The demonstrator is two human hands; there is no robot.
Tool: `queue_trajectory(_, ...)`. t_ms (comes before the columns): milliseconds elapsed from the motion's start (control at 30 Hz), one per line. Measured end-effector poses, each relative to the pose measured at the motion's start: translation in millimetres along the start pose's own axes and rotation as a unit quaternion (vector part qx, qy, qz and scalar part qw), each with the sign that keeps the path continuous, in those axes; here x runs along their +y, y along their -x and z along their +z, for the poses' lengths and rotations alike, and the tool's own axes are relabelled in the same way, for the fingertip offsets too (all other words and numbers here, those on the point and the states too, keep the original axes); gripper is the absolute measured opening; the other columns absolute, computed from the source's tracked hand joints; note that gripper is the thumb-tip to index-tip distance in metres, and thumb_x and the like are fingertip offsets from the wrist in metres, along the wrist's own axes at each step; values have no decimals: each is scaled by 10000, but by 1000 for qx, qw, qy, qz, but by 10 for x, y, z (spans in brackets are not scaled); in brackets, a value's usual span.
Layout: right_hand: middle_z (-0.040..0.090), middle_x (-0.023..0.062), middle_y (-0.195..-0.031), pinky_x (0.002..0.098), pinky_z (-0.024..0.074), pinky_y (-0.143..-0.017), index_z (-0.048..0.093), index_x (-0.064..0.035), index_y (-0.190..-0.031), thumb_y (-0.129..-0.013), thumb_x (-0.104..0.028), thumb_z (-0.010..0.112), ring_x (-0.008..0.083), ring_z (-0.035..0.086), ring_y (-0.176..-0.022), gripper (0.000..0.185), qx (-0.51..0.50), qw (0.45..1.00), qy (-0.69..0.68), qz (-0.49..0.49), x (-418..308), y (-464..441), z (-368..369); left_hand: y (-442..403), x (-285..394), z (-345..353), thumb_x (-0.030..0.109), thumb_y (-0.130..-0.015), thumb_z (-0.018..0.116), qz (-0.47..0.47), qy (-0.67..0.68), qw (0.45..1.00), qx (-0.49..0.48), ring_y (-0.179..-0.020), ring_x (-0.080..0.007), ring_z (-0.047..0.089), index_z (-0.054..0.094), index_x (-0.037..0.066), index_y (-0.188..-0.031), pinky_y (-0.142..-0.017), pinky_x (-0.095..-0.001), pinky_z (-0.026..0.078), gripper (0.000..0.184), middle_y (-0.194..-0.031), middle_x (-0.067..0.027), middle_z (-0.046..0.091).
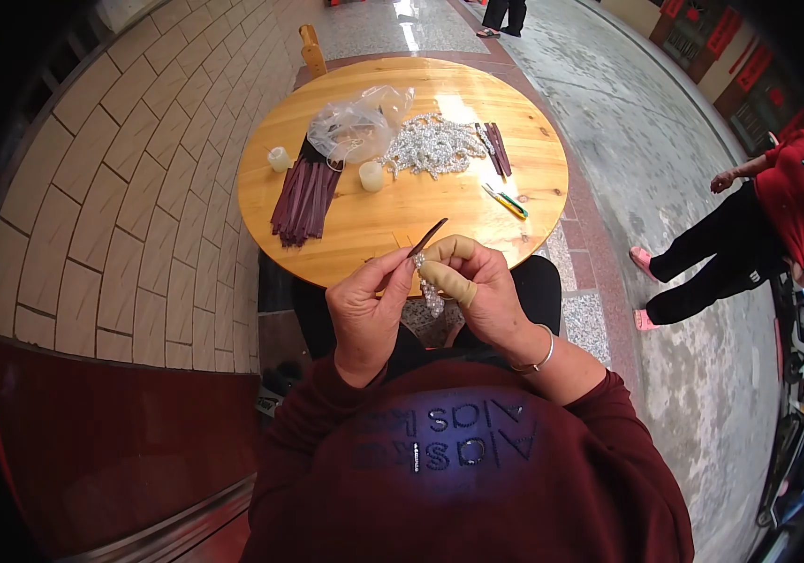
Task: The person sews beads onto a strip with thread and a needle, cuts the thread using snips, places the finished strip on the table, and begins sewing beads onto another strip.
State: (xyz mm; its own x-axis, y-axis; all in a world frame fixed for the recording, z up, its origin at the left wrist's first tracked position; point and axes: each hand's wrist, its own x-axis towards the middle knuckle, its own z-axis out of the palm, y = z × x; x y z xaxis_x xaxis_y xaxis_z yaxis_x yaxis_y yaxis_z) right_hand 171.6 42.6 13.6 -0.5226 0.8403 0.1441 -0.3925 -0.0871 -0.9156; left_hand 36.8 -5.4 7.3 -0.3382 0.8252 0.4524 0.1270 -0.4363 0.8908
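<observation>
Just over the near edge of the round table, both my hands meet at chest height. My left hand [367, 305] is closed, thumb and forefinger pinching a dark maroon strip [429, 235] whose end points up and to the right. A string of clear, shiny beads [434, 297] hangs down between the two hands. My right hand [491, 298], with pale finger covers on some fingers and a bangle at the wrist, is closed on the beads beside the strip. The fingers hide where beads and strip meet.
On the wooden table [402, 220] lie a bundle of maroon strips [303, 202], a plastic bag [355, 124], a bead heap [432, 145], several beaded strips [496, 148], thread snips [505, 200] and two pale spools [371, 176] [279, 159]. A person in red [801, 192] stands right; a tiled wall [158, 188] rises left.
</observation>
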Motion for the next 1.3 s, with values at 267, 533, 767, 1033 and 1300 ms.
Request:
queue_trajectory(267,578,1,-659,176,408,-489,610,7,-926,-888,-78,585,28,504,-570,96,28,994,89,-64,66,54,48,109,96,24,-2,-864,592,-87,166,982,-38,-843,-98,606,592,-67,-1113,-760,-216,485,257,-965,-91,657)
queue_trajectory(533,610,38,-689,200,437,-527,632,14,-957,-885,-76,582,56,547,-606,126,-3,969,229,-91,-70,113,-67,82,-46,-182,24,-890,549,-172,186,960,-119,-840,-138,631,561,-62,-1134,-722,-239,532,259,-966,-122,645)
queue_trajectory(767,600,77,-862,253,466,-685,626,-65,-1068,-812,-35,634,144,584,-767,257,-60,906,363,-209,-134,11,-231,47,133,-216,107,-931,501,-297,286,894,-177,-712,-139,616,566,-51,-1067,-552,-208,524,218,-857,-115,627)
queue_trajectory(1033,607,80,-827,277,476,-620,604,-36,-906,-808,-39,636,179,590,-716,102,-64,868,377,-318,-14,45,-195,36,129,-283,139,-930,524,-311,257,891,-207,-634,-98,592,604,-43,-1013,-465,-174,453,216,-780,-86,623)
queue_trajectory(1300,583,96,-775,284,479,-555,614,-29,-928,-770,-42,649,218,593,-653,163,-32,819,462,-339,55,4,-184,59,-9,-248,147,-923,542,-317,211,905,-187,-599,-84,575,627,-40,-962,-448,-164,431,210,-754,-72,622)
